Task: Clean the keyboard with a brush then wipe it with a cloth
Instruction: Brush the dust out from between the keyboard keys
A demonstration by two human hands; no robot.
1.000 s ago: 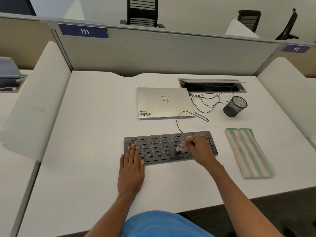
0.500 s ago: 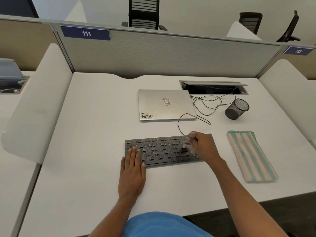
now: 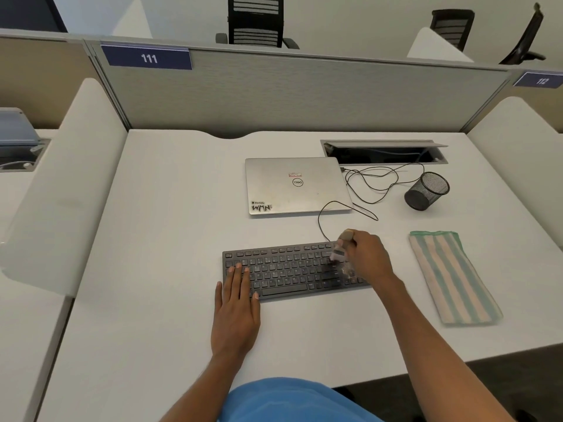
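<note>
The dark keyboard (image 3: pixel 289 269) lies flat on the white counter (image 3: pixel 170 239), nearer the front edge than the back and roughly midway between the side edges. On its right part stands the brush (image 3: pixel 341 251), wooden handle tilted up toward the back edge. Its pale bristles are blurred over the keys. The right grip (image 3: pixel 368 257) has its fingers curled round the brush handle. The left grip (image 3: pixel 236 312) lies flat with straight fingers on the keyboard's left end and its palm on the counter in front.

Toward the right edge, apart from the keyboard, a folded green-and-beige striped cloth (image 3: pixel 454 278) lies untouched. Behind the keyboard sits a closed silver laptop (image 3: pixel 295 187). A loose black cable (image 3: pixel 374 184) lies to its right, and beyond that a black mesh cup (image 3: pixel 426 191) tipped on its side.
</note>
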